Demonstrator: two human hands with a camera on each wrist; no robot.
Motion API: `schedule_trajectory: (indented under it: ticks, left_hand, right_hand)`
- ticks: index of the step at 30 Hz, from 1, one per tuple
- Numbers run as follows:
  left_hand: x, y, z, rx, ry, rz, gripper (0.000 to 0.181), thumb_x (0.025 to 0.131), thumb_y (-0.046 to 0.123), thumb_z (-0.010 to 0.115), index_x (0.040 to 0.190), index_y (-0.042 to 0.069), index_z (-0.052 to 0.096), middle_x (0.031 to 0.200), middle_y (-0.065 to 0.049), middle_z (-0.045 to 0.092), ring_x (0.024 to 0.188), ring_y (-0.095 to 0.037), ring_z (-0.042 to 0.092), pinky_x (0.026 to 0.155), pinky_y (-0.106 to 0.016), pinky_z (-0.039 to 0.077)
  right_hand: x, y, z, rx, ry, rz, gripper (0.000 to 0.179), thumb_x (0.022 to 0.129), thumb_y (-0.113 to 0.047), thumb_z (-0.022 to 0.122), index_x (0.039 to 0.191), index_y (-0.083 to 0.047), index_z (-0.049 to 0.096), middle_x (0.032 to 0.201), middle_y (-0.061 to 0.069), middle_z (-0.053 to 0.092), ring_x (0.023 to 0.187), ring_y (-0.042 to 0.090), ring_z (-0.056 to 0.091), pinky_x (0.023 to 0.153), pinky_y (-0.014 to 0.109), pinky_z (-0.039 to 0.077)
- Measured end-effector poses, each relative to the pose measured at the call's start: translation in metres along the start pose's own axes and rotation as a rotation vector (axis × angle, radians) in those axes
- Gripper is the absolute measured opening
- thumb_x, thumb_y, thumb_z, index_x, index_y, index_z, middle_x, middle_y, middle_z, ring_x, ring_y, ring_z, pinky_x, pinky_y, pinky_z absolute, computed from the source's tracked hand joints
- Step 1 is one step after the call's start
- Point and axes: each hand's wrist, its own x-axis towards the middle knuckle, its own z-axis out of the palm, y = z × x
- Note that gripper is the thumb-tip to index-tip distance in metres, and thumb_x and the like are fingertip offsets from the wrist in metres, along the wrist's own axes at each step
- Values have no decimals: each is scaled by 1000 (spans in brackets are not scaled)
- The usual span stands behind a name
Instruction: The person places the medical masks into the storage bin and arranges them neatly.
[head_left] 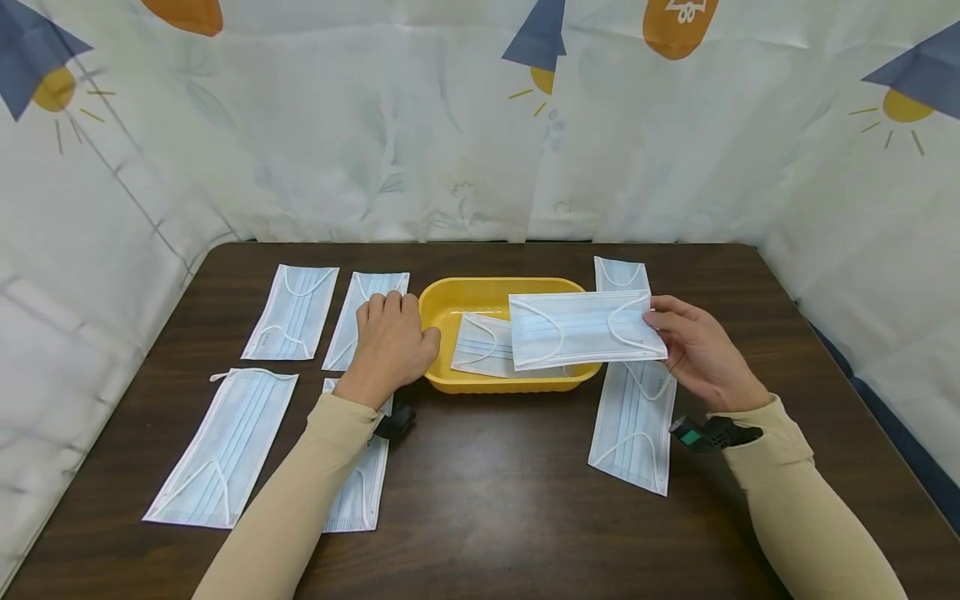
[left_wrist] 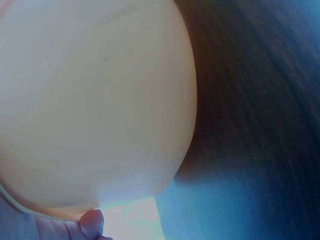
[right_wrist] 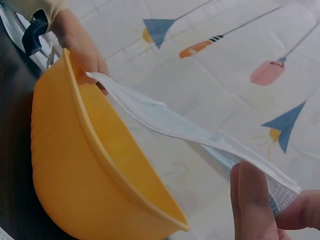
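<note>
The right hand [head_left: 701, 354] pinches a face mask [head_left: 588, 329] by one short end, thumb against fingers, and holds it out over the right part of the yellow tray [head_left: 510, 385]. The left hand [head_left: 393, 342] is at the tray's left rim and seems to grip it with curled fingers, though the left wrist view is too washed out to be certain. Another mask [head_left: 472, 346] lies inside the tray.

The held mask looks very light and soft — thin pleated layers, bowing a little in the right wrist view — so a gentle pinch should be enough. The short end is a sensible hold, as the edge there looks firmer; the slack ear loops [head_left: 560, 333] could snag, and hard squeezing would probably crease the pleats. The tray looks stiffer, its rim an easy hold.
</note>
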Motion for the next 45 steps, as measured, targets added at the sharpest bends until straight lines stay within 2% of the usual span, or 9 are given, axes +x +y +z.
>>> schedule_trajectory:
  ticks: [8, 15, 20, 23, 27, 35, 39, 45]
  left_hand:
    - [-1, 0, -1, -5, -14, -8, 34, 92, 25, 45, 105, -5, 54, 95, -18, 48, 99, -39, 38, 94, -55, 30]
    - [-1, 0, 0, -7, -15, -12, 34, 92, 26, 44, 103, -4, 53, 95, -17, 48, 99, -39, 38, 95, -55, 30]
    - [-2, -1, 0, -2, 1, -6, 34, 92, 26, 45, 103, -5, 54, 94, -18, 49, 98, -39, 39, 93, -55, 31]
    - [-2, -1, 0, 1, 2, -6, 36, 92, 26, 45, 105, -6, 55, 95, -19, 49, 98, -39, 39, 93, -55, 31]
    - [-2, -1, 0, -2, -7, -12, 37, 92, 26, 46, 108, -6, 55, 96, -19, 50, 100, -39, 39, 95, -55, 30]
    - [0, -1, 1, 4, -12, -13, 36, 93, 27, 45, 107, -5, 54, 97, -18, 49, 102, -39, 39, 97, -56, 31]
    - [0, -1, 0, 6, -15, -10, 36, 93, 28, 44, 107, -4, 54, 98, -18, 50, 103, -40, 39, 98, -56, 31]
    - [0, 0, -1, 3, -15, -6, 34, 93, 27, 44, 104, -3, 53, 97, -18, 49, 102, -39, 39, 98, -56, 30]
  right_hand:
    - [7, 3, 11, -7, 28, 13, 23, 104, -4, 54, 127, -9, 55, 117, 4, 63, 94, 15, 74, 85, 28, 61]
    - [13, 5, 19, -15, 40, 33, 25, 104, -5, 56, 128, -9, 54, 116, 4, 64, 92, 14, 73, 83, 26, 61]
    - [17, 5, 23, -45, 46, 46, 36, 103, -7, 58, 136, -8, 44, 115, 3, 64, 90, 13, 73, 82, 24, 61]
    - [19, 5, 26, -58, 49, 57, 41, 103, -8, 59, 139, -8, 39, 120, 4, 61, 93, 14, 72, 85, 25, 61]
    - [22, 6, 30, -65, 56, 64, 42, 102, -9, 61, 138, -9, 40, 122, 4, 59, 94, 14, 71, 86, 26, 61]
    - [28, 10, 36, -77, 50, 75, 36, 102, -8, 62, 132, -7, 43, 114, 4, 60, 89, 13, 68, 84, 24, 61]
    - [32, 11, 39, -116, 45, 81, 38, 101, -9, 64, 132, -7, 42, 108, 3, 57, 85, 13, 64, 80, 21, 61]
    - [37, 12, 44, -188, 40, 100, 38, 101, -12, 64, 133, -8, 43, 108, 3, 55, 81, 13, 59, 70, 16, 53]
